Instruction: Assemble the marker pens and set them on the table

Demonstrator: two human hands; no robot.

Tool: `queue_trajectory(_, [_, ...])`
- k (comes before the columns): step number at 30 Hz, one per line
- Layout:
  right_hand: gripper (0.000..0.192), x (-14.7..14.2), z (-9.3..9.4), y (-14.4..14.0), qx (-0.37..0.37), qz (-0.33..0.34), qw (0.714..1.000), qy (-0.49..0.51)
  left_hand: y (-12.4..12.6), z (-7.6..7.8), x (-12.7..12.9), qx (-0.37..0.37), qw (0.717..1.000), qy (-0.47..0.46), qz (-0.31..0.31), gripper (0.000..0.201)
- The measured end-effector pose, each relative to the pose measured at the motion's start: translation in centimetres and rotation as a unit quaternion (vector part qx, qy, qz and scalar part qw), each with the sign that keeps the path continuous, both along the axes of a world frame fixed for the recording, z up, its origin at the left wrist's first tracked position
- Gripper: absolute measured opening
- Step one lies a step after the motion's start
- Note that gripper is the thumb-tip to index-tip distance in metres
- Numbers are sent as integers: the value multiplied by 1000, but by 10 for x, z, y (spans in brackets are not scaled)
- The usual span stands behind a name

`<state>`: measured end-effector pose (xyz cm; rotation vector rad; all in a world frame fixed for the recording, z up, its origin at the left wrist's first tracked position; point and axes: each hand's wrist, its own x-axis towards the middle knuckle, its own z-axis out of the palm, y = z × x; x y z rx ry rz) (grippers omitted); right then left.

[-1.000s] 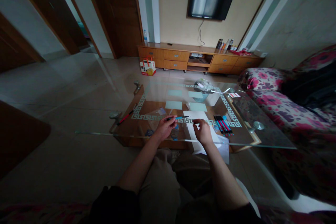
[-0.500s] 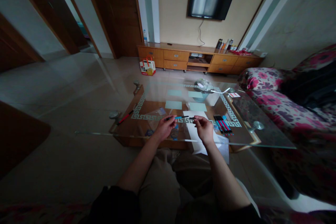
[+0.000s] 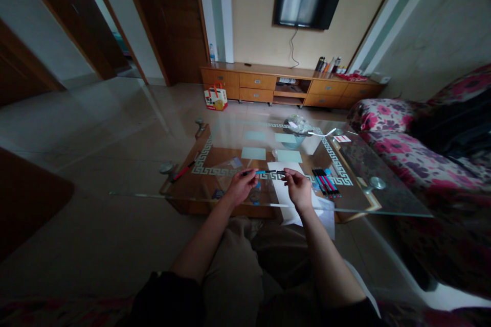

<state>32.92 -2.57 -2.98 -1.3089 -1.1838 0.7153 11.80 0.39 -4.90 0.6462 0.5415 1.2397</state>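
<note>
left hand (image 3: 241, 187) pinches blue pen (image 3: 264, 171) above glass table (image 3: 383, 199). pen lies level, long axis left-right, far end pointing toward right hand (image 3: 298, 188). right hand fingertips closed on small dark cap (image 3: 281, 172) at that end, over white paper (image 3: 286, 191). row of pens (image 3: 326, 182) just right of paper.
</note>
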Motion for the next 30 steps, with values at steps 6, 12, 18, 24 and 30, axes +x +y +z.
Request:
queue_trajectory(6, [50,1,3,-2,7,-11,1000,4,0,-1,0,-9,1000,6,4,29])
queue_trajectory(12, [53,1,6,-3,13,-20,1000,-9,1,-1,1,-9,1000,5,8,31])
queue_trajectory(18, [50,-1,8,-4,16,-19,1000,-10,0,1,1,-10,1000,6,9,29])
queue_trajectory(24, [49,-4,12,-7,10,-18,1000,-18,-1,0,1,-15,1000,14,7,29])
queue_trajectory(30, [43,-4,12,-5,19,-18,999,-19,0,-1,3,-6,1000,19,1,28])
